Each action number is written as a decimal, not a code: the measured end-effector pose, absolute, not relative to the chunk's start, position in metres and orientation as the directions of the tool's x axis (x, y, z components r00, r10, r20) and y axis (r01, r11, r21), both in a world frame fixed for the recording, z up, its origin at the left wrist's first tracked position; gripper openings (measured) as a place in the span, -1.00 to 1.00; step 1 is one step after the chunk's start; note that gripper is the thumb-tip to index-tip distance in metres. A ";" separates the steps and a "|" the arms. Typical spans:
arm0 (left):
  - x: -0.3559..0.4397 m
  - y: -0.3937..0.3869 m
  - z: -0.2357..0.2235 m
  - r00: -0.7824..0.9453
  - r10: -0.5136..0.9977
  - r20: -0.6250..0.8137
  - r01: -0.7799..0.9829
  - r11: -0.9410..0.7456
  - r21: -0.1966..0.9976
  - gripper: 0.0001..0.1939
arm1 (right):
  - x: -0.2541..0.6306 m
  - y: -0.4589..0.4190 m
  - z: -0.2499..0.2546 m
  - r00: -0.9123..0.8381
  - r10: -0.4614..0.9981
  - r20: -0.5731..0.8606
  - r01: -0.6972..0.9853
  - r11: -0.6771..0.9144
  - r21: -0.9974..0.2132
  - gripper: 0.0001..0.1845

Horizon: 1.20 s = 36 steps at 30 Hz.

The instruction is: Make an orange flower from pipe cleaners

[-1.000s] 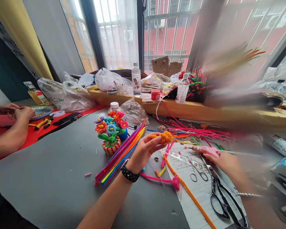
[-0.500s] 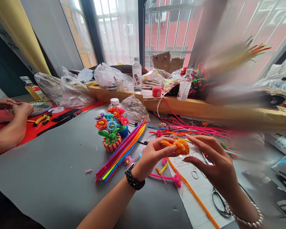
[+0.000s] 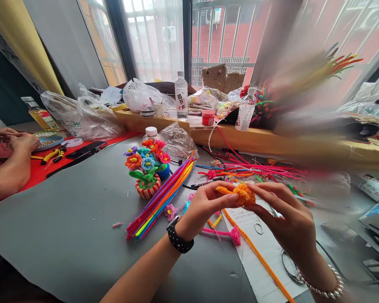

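Over the table, my left hand point(image 3: 204, 206) pinches an orange pipe-cleaner flower point(image 3: 244, 195) by its looped left side, between thumb and fingers. My right hand point(image 3: 289, 214) grips the flower's right edge, index finger on top and thumb below. Below the hands, a long orange pipe cleaner point(image 3: 262, 260) lies across a printed paper sheet point(image 3: 255, 282). Scissors point(image 3: 283, 261) are partly hidden under my right wrist. A pink flower on a stem point(image 3: 235, 235) rests at the paper's left edge. A bundle of coloured pipe cleaners point(image 3: 161, 206) lies left of my left hand.
Small pots of pipe-cleaner flowers point(image 3: 148, 189) stand behind the bundle. Loose pink pipe cleaners point(image 3: 271, 170) spread along the ledge. Water bottles point(image 3: 181, 99) and plastic bags point(image 3: 139, 97) line the sill. At far left, another person's hands point(image 3: 22, 143) work over a red mat point(image 3: 34, 168).
My right hand has moved left, and its open fingers have closed on the orange flower. The flower has shifted slightly right and turned a little. My left hand still holds it.
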State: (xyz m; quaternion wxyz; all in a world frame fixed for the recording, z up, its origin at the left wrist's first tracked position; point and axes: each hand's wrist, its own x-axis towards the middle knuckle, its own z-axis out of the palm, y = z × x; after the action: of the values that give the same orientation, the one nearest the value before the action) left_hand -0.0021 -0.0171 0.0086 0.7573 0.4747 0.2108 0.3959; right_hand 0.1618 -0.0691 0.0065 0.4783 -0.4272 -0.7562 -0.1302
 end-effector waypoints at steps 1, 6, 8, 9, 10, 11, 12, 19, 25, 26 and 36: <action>-0.002 -0.017 0.009 0.597 0.801 0.051 -0.400 0.242 0.884 -0.79 | 0.161 -0.069 0.006 -0.175 0.521 0.835 0.769 0.603 -0.215 -0.48; -0.001 -0.019 0.010 0.572 0.819 0.034 -0.393 0.237 0.888 -0.79 | 0.159 -0.070 0.004 -0.173 0.506 0.845 0.767 0.608 -0.207 -0.48; 0.000 -0.019 0.011 0.569 0.822 0.037 -0.393 0.232 0.890 -0.79 | 0.158 -0.070 0.004 -0.173 0.497 0.850 0.768 0.609 -0.199 -0.49; 0.000 -0.020 0.011 0.568 0.822 0.040 -0.394 0.229 0.890 -0.79 | 0.158 -0.070 0.004 -0.173 0.494 0.852 0.768 0.609 -0.197 -0.49; 0.000 -0.020 0.011 0.567 0.822 0.041 -0.395 0.228 0.890 -0.78 | 0.157 -0.070 0.004 -0.173 0.489 0.855 0.768 0.611 -0.194 -0.49; 0.000 -0.020 0.012 0.567 0.822 0.043 -0.395 0.227 0.890 -0.78 | 0.158 -0.070 0.005 -0.173 0.487 0.856 0.767 0.612 -0.193 -0.48; 0.000 -0.020 0.012 0.568 0.822 0.045 -0.395 0.225 0.891 -0.79 | 0.158 -0.070 0.005 -0.173 0.485 0.857 0.766 0.613 -0.192 -0.48; -0.001 -0.021 0.013 0.555 0.831 0.050 -0.377 0.197 0.905 -0.79 | 0.158 -0.069 0.005 -0.188 0.475 0.859 0.759 0.625 -0.180 -0.45; -0.001 -0.021 0.012 0.561 0.826 0.057 -0.361 0.182 0.915 -0.79 | 0.159 -0.070 0.005 -0.194 0.487 0.851 0.762 0.621 -0.182 -0.39; 0.000 -0.020 0.011 0.562 0.825 0.053 -0.359 0.186 0.915 -0.78 | 0.159 -0.070 0.005 -0.194 0.490 0.850 0.762 0.620 -0.184 -0.39; -0.002 -0.018 0.011 0.561 0.822 0.102 -0.307 0.092 0.947 -0.79 | 0.164 -0.068 0.003 -0.138 0.552 0.822 0.804 0.548 -0.233 -0.48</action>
State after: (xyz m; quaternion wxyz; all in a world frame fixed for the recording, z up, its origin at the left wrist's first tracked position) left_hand -0.0023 -0.0178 0.0108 0.6993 0.5396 0.2387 0.4034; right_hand 0.1639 -0.0678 0.0029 0.4719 -0.4564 -0.7425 -0.1334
